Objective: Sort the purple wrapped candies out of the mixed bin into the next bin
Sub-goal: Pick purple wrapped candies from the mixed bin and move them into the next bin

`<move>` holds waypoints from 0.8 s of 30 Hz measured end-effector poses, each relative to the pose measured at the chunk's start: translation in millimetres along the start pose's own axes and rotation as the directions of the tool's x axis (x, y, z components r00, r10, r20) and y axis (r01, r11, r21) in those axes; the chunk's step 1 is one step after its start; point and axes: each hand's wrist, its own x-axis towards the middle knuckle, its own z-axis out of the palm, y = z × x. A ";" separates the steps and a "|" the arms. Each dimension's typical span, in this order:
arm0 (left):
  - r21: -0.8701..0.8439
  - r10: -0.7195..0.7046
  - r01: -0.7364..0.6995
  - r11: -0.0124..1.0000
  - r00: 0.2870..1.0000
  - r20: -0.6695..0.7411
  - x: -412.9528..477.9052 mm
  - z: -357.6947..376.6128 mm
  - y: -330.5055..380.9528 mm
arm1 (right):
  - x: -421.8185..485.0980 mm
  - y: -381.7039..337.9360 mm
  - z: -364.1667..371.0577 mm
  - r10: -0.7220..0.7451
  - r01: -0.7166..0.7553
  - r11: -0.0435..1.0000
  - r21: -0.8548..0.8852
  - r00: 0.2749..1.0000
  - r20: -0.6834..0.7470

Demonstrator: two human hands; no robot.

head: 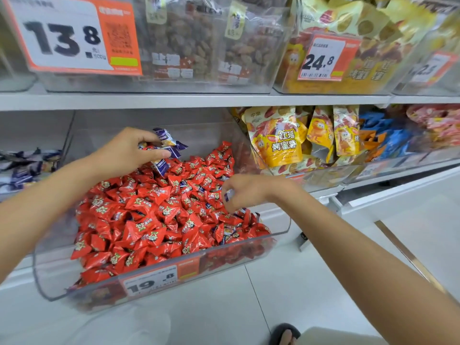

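Note:
A clear plastic mixed bin (281, 230) on the lower shelf is heaped with red wrapped candies (149, 215), and a few purple ones show between them. My left hand (124, 151) hovers over the back of the heap and grips a bunch of purple wrapped candies (167, 143). My right hand (246, 192) is low over the heap's right side and pinches one purple wrapped candy (229, 194) between its fingertips. The neighbouring bin (25, 165) on the left holds purple candies, partly hidden by my left forearm.
Yellow snack bags (281, 143) fill the bin to the right, with blue packs (388, 140) beyond. The upper shelf (199, 100) carries clear bins with price tags reading 13.8 and 24.8. A 19.8 tag (149, 282) is on the mixed bin's front. White floor tiles lie below.

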 end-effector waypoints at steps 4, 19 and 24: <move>0.027 -0.027 0.026 0.999 1.000 0.004 -1.0 0.2 0.3 | 9.2 2.8 29.8 0.021 -0.005 0.988 -0.154 0.994 0.104; 0.043 -0.085 0.087 0.995 0.995 -0.048 -3.3 -3.5 9.0 | -4.5 -20.6 -16.8 -0.228 0.265 0.758 0.596 0.964 -0.138; 0.030 -0.065 0.066 0.997 0.997 -0.032 -3.9 -3.8 11.1 | 20.7 0.7 14.9 0.027 -0.024 0.999 0.040 0.997 -0.074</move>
